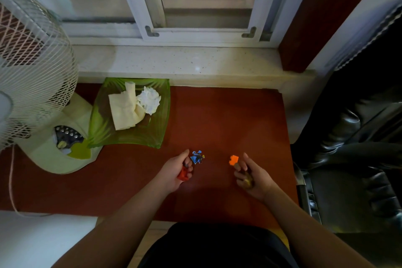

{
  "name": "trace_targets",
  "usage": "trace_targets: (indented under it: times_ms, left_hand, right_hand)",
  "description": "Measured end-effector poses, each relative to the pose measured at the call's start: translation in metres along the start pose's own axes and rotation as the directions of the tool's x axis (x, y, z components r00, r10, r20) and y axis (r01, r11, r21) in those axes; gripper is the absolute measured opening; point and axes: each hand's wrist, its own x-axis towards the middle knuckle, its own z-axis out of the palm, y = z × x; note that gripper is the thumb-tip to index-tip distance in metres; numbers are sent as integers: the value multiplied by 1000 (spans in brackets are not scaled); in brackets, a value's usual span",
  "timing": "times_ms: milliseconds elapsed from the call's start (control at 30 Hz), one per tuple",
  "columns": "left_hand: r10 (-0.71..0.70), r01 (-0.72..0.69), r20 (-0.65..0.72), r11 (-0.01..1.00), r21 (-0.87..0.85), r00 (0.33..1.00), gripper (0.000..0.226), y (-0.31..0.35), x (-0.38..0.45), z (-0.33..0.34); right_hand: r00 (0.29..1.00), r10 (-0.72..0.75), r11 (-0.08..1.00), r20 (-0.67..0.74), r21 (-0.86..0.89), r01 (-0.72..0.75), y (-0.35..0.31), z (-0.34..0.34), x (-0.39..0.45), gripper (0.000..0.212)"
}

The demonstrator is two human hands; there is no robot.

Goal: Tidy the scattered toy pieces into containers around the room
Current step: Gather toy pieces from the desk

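Observation:
My left hand (177, 169) is closed around a red toy piece (183, 174) and pinches a blue puzzle piece (197, 157) at its fingertips. An orange puzzle piece (234, 160) sticks out from the fingertips of my right hand (250, 175), which also holds a brownish piece (247, 180) in its palm. Both hands hover low over the red-brown table (217, 119), near its front middle.
A green glass dish (158, 115) with crumpled tissues (134, 106) sits at the table's back left. Left of the dish stands a white desk fan (32, 76). A window sill (185, 61) runs behind the table, and a black leather chair (352, 148) stands at the right.

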Motion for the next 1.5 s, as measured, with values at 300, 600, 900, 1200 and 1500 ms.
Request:
trace_targets:
  times_ms: [300,600,900,1200,1500]
  left_hand:
    - [367,-249,-86,767,592,926,15,-5,11,5]
    - [547,-191,17,262,946,837,59,-10,14,14]
    - [495,-186,37,254,949,868,42,1,21,11]
    - [422,-269,154,226,936,893,27,-3,22,0]
    - [209,-179,-30,897,404,978,27,-15,-24,-18]
  right_hand:
    - [905,-323,594,-276,-804,-33,-25,2,6,42]
    - [853,-452,-262,-263,-874,-409,-7,25,27,84]
    - [940,-314,2,-131,-991,-137,-23,14,29,37]
    - [999,40,958,-7,-284,-40,-16,8,6,31]
    - [986,121,978,112,-182,-99,5,41,15,36]
